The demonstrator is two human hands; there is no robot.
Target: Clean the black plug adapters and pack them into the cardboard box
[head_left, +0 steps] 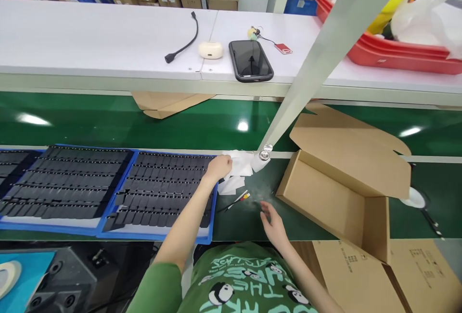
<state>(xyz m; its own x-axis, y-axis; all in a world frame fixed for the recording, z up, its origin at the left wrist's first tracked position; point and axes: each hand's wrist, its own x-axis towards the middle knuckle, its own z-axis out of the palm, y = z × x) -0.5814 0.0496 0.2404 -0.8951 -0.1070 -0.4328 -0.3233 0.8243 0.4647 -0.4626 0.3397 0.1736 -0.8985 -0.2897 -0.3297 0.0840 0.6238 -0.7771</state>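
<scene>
My left hand [219, 166] is closed at the edge of some thin white paper sheets [241, 163] beside the right-hand blue tray [212, 216]; its fingertips are partly hidden. That tray holds rows of flat black pieces [166, 178]. Near the middle of the green work surface, my right hand [273, 223] hovers or rests with fingers apart, holding nothing. Between the hands lie a pen-like tool and small items with red and yellow tips [243, 197]. More white slips [231, 185] lie just below the sheets.
An open cardboard box [332, 197] stands to the right. A slanted white post [306, 72] rises ahead of my hands. On the shelf are a phone [251, 61], a cream case [211, 50], a short black cable [184, 43] and a red basket [404, 58].
</scene>
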